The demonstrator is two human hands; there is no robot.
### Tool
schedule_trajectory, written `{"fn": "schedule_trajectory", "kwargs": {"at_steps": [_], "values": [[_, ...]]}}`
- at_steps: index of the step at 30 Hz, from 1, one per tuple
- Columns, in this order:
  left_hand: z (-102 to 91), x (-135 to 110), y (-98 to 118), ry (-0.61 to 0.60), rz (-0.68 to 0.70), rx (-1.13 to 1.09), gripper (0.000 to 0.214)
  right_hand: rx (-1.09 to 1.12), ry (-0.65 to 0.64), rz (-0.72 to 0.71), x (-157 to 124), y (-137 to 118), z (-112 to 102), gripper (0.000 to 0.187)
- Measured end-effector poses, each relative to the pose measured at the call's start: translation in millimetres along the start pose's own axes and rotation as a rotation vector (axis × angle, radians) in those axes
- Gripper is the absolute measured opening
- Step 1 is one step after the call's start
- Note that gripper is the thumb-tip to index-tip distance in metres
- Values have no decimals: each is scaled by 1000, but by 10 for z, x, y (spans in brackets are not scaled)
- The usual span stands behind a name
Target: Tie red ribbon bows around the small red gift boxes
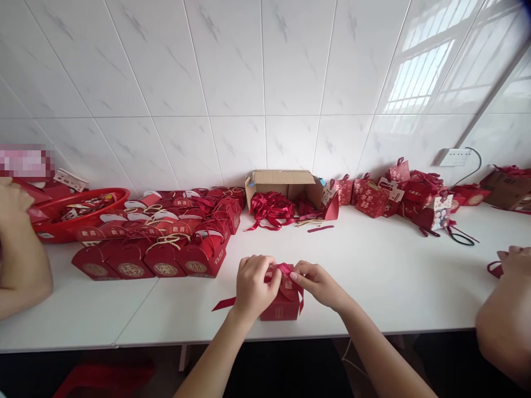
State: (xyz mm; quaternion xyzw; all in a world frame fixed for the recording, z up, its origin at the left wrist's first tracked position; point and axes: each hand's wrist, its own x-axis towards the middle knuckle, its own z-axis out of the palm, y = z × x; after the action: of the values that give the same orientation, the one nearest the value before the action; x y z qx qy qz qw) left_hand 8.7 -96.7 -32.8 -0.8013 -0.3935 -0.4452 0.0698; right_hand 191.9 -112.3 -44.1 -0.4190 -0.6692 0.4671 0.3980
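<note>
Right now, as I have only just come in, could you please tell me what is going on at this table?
A person is working on a small red box at the front edge of the white table. The right hand pinches a red ribbon at its top; the left hand is beside it, its exact hold hidden. Rows of red boxes stand to the left, and a cardboard box holds more ribbons.

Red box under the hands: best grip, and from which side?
Likely low on the red box, pinched from left and right: it stands upright, flat-fronted below, while the ribbon, left hand and right hand crowd its top.
</note>
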Motion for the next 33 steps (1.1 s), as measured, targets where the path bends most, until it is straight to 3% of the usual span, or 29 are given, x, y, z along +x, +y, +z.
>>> {"fn": "schedule_trajectory", "kwargs": {"at_steps": [3,6,9,14,17,20,25,28,33], "values": [[12,-29,-60,44,14,23,9,64,-3,33,-6,17,19,34],[67,-76,-85,110,4,4,29,32,66,24,26,1,103,40],[84,-109,-70,103,-35,-32,38,-12,103,-26,62,-26,225,33],[-103,-164,-108,-133,-130,-245,46,-39,270,-73,69,-4,364,15],[-196,-245,-240,-172,-298,-385,44,-24,321,-82,67,57,381,14],[-159,-324,-381,-207,-550,-431,18,10,256,-118,68,95,374,15],[-10,-348,-454,-470,-780,-771,30,37,121,-116,55,40,343,18],[-21,-316,-446,-579,-836,-862,40,21,90,-99,41,-18,325,20],[-232,-245,-396,-553,-865,-868,41,3,105,-87,41,-74,347,23]]}}
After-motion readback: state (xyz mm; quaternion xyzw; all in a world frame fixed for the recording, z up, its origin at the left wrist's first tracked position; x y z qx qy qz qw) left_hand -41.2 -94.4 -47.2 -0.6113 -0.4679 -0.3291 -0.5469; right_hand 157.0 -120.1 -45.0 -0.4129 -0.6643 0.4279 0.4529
